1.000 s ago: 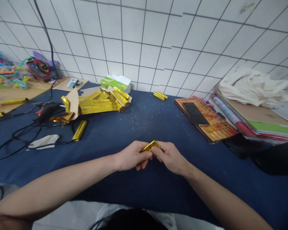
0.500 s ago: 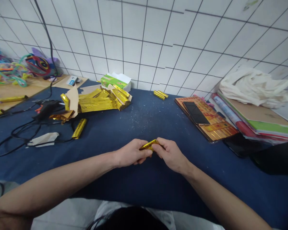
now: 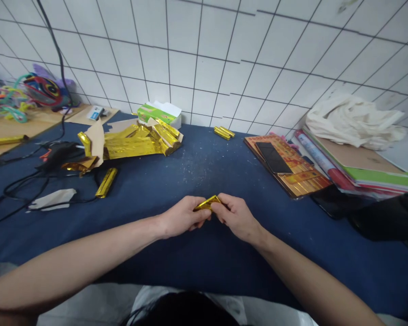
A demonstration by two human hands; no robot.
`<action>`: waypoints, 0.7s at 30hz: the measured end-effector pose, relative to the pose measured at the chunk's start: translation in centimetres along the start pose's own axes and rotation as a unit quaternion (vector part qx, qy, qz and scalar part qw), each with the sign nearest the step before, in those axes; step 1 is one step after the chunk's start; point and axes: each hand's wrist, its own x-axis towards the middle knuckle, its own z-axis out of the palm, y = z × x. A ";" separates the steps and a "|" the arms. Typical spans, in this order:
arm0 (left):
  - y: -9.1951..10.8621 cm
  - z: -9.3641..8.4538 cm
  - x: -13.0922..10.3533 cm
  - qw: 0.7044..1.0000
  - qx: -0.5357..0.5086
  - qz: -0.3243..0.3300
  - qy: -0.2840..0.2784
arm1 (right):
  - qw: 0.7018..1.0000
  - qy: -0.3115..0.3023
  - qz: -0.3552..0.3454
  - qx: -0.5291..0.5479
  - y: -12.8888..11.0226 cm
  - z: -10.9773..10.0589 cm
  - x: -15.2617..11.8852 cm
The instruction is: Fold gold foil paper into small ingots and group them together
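Note:
Between my two hands, just above the blue cloth [image 3: 177,267], is a small gold foil roll [image 3: 206,203]. My left hand [image 3: 185,215] is closed on its left end, thumb along the near side. My right hand [image 3: 236,216] pinches the right end between thumb and fingers. Both fingertips nearly meet, and they cover parts of the roll. To the left lies a thicker gold roll [image 3: 106,183] by a black cable. Two short gold rolls [image 3: 224,132] rest side by side near the wall.
Crumpled gold foil sheets [image 3: 132,146] lie before a green tissue box [image 3: 158,114]. A black glue gun [image 3: 56,156] and looped cable sit at left. At right, a phone [image 3: 274,157] lies on an orange-gold packet [image 3: 302,181], beside stacked papers [image 3: 360,158] and white cloth [image 3: 353,120].
The view has shifted slightly, so everything appears a little further left. The gold roll is still in both hands, its upper face turned a little more into sight.

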 end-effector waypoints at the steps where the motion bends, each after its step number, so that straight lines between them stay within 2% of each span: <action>1: 0.1 -0.1 0.0 1.000 -0.027 -0.004 -0.007 | 1.000 -0.001 0.000 0.018 0.1 -0.1 0.0; 3: 0.3 -0.2 -0.1 0.994 -0.102 -0.018 -0.021 | 0.999 0.028 -0.015 0.027 0.2 -0.2 -0.1; 5: 0.5 -0.3 -0.2 0.985 -0.164 -0.036 -0.026 | 0.993 0.093 -0.067 -0.020 0.2 -0.4 -0.2; 7: 0.7 -0.3 -0.2 0.980 -0.190 -0.045 -0.022 | 0.978 0.142 -0.128 -0.082 0.2 -0.5 -0.3; 9: 0.8 -0.3 -0.3 0.979 -0.200 -0.046 -0.018 | 0.969 0.163 -0.151 -0.105 0.1 -0.5 -0.4; 12: 0.6 -0.1 -0.2 0.978 -0.207 -0.019 0.004 | 0.983 0.158 -0.075 -0.049 -0.1 -0.4 -0.3; 15: 0.1 0.2 0.0 0.982 -0.179 0.028 0.053 | 0.994 0.103 0.008 0.033 -0.3 -0.1 -0.2; 17: -0.1 0.5 0.1 0.987 -0.134 0.044 0.078 | 0.994 0.081 0.025 0.072 -0.3 0.2 -0.1; 21: -0.4 0.9 0.2 0.992 -0.048 0.065 0.094 | 0.991 0.083 0.036 0.100 -0.1 0.6 0.1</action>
